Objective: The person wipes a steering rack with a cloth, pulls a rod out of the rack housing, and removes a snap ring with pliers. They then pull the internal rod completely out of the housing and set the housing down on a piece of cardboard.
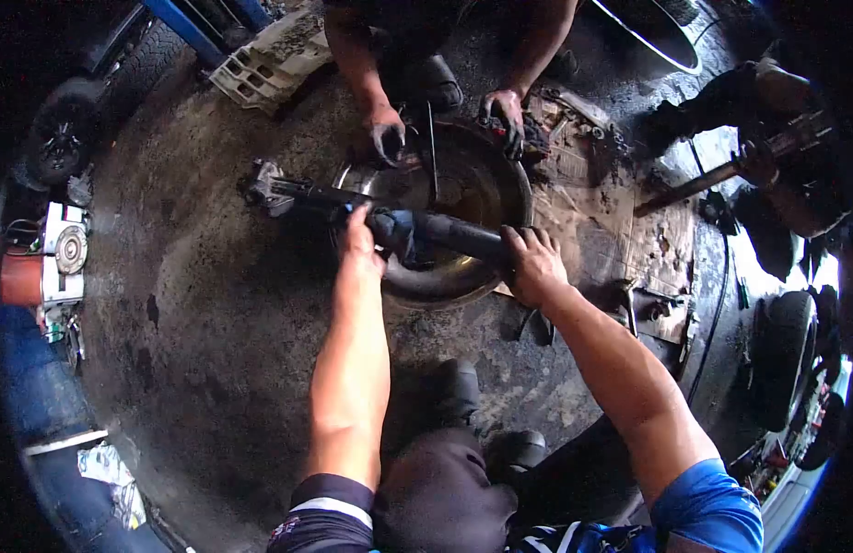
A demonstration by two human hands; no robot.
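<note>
A long dark metal cylinder [454, 234], like a shock absorber, lies across both my hands above a round metal pan [403, 279]. Its left end narrows and finishes in a bracket-like fitting [268, 189]. My left hand [360, 241] grips the middle of it, and a dark cloth-like patch shows just right of that hand. At the thicker right end, my right hand [535, 265] is wrapped round the tube. Across the pan, another person's two hands [386, 132] are over its far rim. A thin rod [433, 152] leans into the pan, which has a brownish bottom.
Stained cardboard [583, 212] with tools and small parts lies right of the pan. Another person at right holds a long metal shaft [689, 189]. Tyres [784, 359] stand at the right edge. A pale slotted part [270, 60] and a blue post [185, 28] are at upper left.
</note>
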